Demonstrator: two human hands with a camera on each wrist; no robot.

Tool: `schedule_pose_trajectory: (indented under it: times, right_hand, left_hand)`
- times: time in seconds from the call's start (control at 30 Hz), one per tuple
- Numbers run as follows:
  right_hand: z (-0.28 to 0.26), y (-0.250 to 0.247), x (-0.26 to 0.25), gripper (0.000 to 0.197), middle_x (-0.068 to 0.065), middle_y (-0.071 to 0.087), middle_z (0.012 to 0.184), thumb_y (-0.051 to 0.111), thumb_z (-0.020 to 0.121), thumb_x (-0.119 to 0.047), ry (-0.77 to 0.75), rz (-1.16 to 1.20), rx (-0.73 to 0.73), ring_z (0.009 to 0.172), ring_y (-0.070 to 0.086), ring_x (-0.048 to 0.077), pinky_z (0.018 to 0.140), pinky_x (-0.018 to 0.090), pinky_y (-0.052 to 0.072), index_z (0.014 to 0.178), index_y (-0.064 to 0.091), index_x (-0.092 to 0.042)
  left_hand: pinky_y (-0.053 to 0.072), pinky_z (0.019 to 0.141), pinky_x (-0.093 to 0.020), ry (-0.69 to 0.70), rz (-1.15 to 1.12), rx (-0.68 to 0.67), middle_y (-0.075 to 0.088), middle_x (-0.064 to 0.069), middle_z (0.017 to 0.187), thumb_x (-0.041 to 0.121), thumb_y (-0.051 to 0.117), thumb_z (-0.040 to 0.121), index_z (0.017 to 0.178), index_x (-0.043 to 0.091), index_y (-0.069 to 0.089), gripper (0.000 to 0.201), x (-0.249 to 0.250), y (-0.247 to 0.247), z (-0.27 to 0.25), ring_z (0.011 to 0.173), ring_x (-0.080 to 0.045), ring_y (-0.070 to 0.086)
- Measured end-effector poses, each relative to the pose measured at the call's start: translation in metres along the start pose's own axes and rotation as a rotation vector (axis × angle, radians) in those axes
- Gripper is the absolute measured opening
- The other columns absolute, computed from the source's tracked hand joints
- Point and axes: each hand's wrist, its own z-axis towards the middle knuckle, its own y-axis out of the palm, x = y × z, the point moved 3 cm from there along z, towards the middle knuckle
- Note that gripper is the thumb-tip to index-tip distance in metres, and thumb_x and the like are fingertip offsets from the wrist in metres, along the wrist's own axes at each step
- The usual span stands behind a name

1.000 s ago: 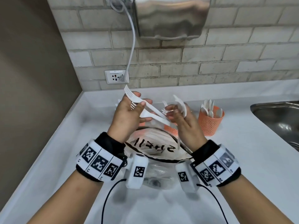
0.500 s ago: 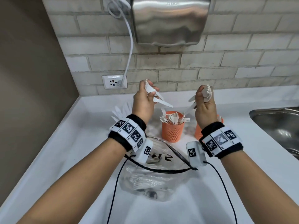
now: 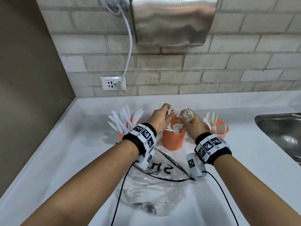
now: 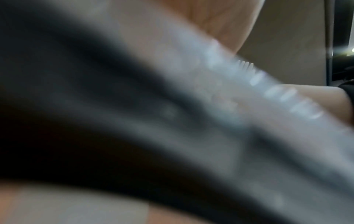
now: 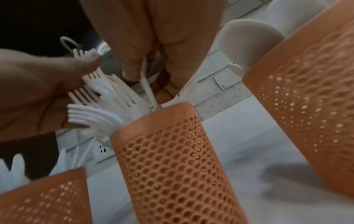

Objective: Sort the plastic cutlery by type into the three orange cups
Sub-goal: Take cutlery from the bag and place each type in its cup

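Observation:
Three orange mesh cups stand in a row on the counter: the left cup (image 3: 121, 136) holds knives (image 3: 125, 118), the middle cup (image 3: 174, 141) holds forks (image 3: 175, 127), the right cup (image 3: 222, 133) holds spoons (image 3: 213, 122). Both hands hover over the middle cup. My left hand (image 3: 169, 112) pinches white forks (image 3: 170, 109). My right hand (image 3: 184, 115) grips more forks (image 3: 188, 113). In the right wrist view a fork handle (image 5: 146, 84) runs from my fingers down into the middle cup (image 5: 168, 159). The left wrist view is blurred.
A clear plastic bag (image 3: 154, 185) with cutlery lies on the white counter under my wrists. A steel sink (image 3: 283, 132) is at the right. A hand dryer (image 3: 172, 22) and a wall socket (image 3: 112, 83) are on the brick wall behind.
Both hands have carried their forks from above the bag forward, then down and together over the middle cup.

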Motion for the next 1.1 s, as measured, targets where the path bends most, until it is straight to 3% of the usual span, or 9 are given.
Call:
schedule_pose_trajectory:
  times: [0.1, 0.2, 0.33, 0.5, 0.67, 0.77, 0.83, 0.93, 1.1]
  right_hand:
    - [-0.003, 0.004, -0.006, 0.001, 0.003, 0.060, 0.071, 0.056, 0.087, -0.008, -0.020, -0.159, -0.060, 0.065, 0.056, 0.017, 0.059, 0.020, 0.047, 0.087, 0.057, -0.009]
    - [-0.002, 0.007, -0.011, 0.020, 0.004, 0.060, 0.081, 0.065, 0.080, -0.008, -0.092, -0.242, -0.038, 0.071, 0.055, 0.016, 0.063, 0.016, 0.045, 0.099, 0.059, -0.002]
    - [-0.002, 0.010, -0.009, 0.027, 0.004, 0.057, 0.090, 0.063, 0.080, -0.002, -0.142, -0.250, -0.004, 0.078, 0.054, 0.017, 0.061, 0.006, 0.039, 0.105, 0.055, -0.004]
    - [-0.003, 0.019, -0.001, 0.020, 0.020, 0.062, 0.105, 0.051, 0.089, -0.007, -0.133, -0.476, -0.105, 0.098, 0.056, 0.029, 0.079, 0.024, 0.037, 0.107, 0.056, -0.003]
    - [-0.016, 0.004, -0.022, 0.033, 0.014, 0.056, 0.121, 0.057, 0.084, -0.010, -0.087, -0.442, -0.101, 0.113, 0.049, 0.028, 0.093, 0.031, 0.040, 0.117, 0.055, -0.007]
    - [-0.034, -0.009, -0.044, 0.033, 0.011, 0.053, 0.121, 0.057, 0.081, -0.011, -0.168, -0.468, 0.034, 0.115, 0.041, 0.028, 0.093, 0.031, 0.035, 0.114, 0.057, -0.014]
    - [-0.053, -0.013, -0.059, 0.023, 0.011, 0.057, 0.108, 0.058, 0.082, -0.009, -0.261, -0.374, 0.078, 0.101, 0.050, 0.021, 0.083, 0.019, 0.035, 0.104, 0.062, -0.012]
    - [-0.086, -0.005, -0.071, 0.012, 0.002, 0.060, 0.085, 0.059, 0.082, -0.003, -0.340, -0.297, -0.119, 0.068, 0.053, -0.002, 0.064, 0.004, 0.037, 0.087, 0.067, -0.011]
    - [-0.129, 0.017, -0.064, 0.013, -0.001, 0.060, 0.090, 0.063, 0.082, -0.010, -0.369, -0.427, -0.590, 0.082, 0.056, 0.015, 0.070, 0.008, 0.038, 0.085, 0.073, -0.017]
  left_hand:
    - [0.041, 0.075, -0.026, -0.009, 0.018, 0.022, 0.065, -0.018, 0.101, 0.028, 0.040, 0.098, 0.116, 0.005, 0.050, 0.031, -0.004, 0.002, 0.001, 0.093, -0.031, 0.061]
    - [0.044, 0.076, -0.023, 0.061, -0.066, 0.074, 0.061, -0.012, 0.107, 0.014, 0.045, 0.095, 0.123, 0.010, 0.048, 0.028, 0.001, 0.002, -0.003, 0.090, -0.023, 0.062]
    - [0.048, 0.081, -0.027, 0.022, -0.009, 0.034, 0.067, -0.015, 0.104, 0.008, 0.043, 0.094, 0.110, 0.009, 0.062, 0.024, -0.002, 0.007, -0.004, 0.094, -0.026, 0.064]
    - [0.046, 0.087, -0.024, -0.080, 0.113, -0.056, 0.066, -0.013, 0.114, 0.010, 0.044, 0.094, 0.112, 0.010, 0.063, 0.026, -0.003, 0.010, -0.008, 0.105, -0.025, 0.062]
    - [0.037, 0.086, -0.018, -0.071, 0.120, 0.043, 0.059, -0.007, 0.122, 0.014, 0.053, 0.090, 0.111, 0.014, 0.063, 0.023, 0.030, -0.026, -0.028, 0.111, -0.020, 0.055]
    - [0.038, 0.081, -0.017, -0.063, 0.149, 0.080, 0.059, 0.003, 0.107, 0.023, 0.057, 0.089, 0.107, 0.019, 0.064, 0.020, 0.051, -0.055, -0.059, 0.091, -0.011, 0.055]
    - [0.040, 0.070, -0.017, -0.039, 0.152, 0.034, 0.061, 0.007, 0.096, 0.024, 0.059, 0.087, 0.097, 0.020, 0.066, 0.013, 0.062, -0.068, -0.089, 0.075, -0.005, 0.054]
    - [0.045, 0.071, -0.018, -0.051, 0.193, -0.175, 0.065, 0.007, 0.085, 0.021, 0.058, 0.088, 0.091, 0.016, 0.069, 0.013, 0.059, -0.067, -0.134, 0.078, -0.008, 0.061]
    - [0.043, 0.081, -0.021, -0.165, 0.454, -0.469, 0.069, -0.003, 0.106, 0.021, 0.050, 0.091, 0.104, 0.013, 0.068, 0.024, 0.007, -0.034, -0.174, 0.094, -0.016, 0.060]
